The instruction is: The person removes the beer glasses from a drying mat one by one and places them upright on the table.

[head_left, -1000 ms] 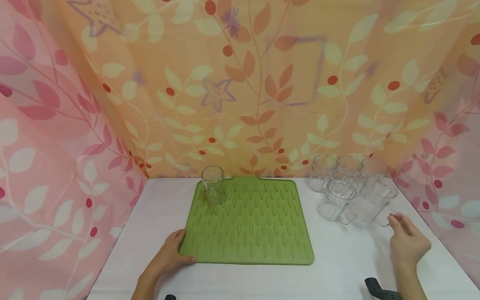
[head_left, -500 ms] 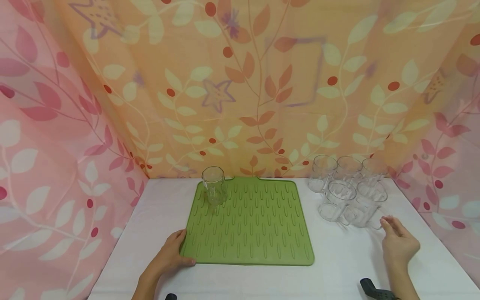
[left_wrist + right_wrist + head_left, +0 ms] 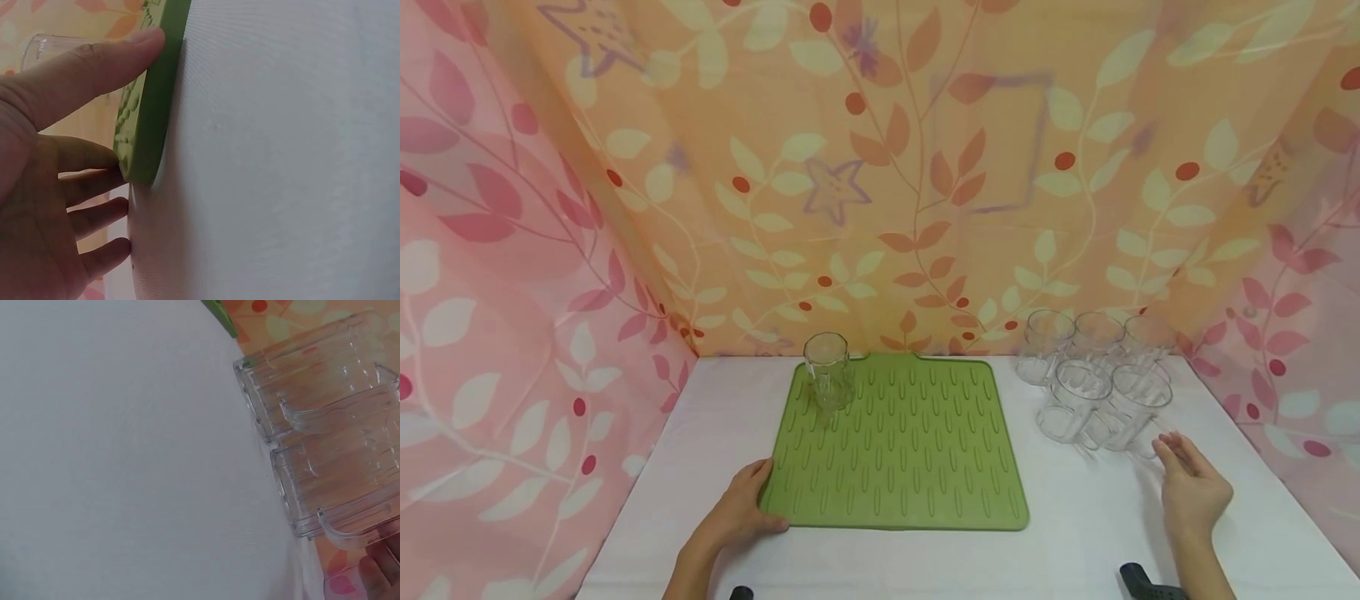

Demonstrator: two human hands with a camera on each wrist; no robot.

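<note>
My left hand (image 3: 739, 504) rests at the near left corner of a green ridged mat (image 3: 902, 475). In the left wrist view its thumb (image 3: 119, 59) lies on the mat's edge, and the other fingers extend loosely beside the corner. A clear glass mug (image 3: 829, 375) stands upright on the mat's far left part. On the right, my right hand (image 3: 1195, 487) has its fingertips at the handle of another glass mug (image 3: 1138, 396), pinching it. That mug stands upright on the table beside a similar mug (image 3: 331, 369); the fingers are partly hidden in the right wrist view.
Behind the two front mugs, several more clear mugs (image 3: 1099, 333) stand in a row near the back wall. All rest on a white tabletop (image 3: 1075, 508). Patterned cloth (image 3: 910, 167) hangs at the back and on both sides. Dark device parts (image 3: 1142, 579) show near the wrists.
My right hand has moved left with the mug at its fingers, bringing it close beside the neighbouring front mug. The left hand and mat have stayed in place.
</note>
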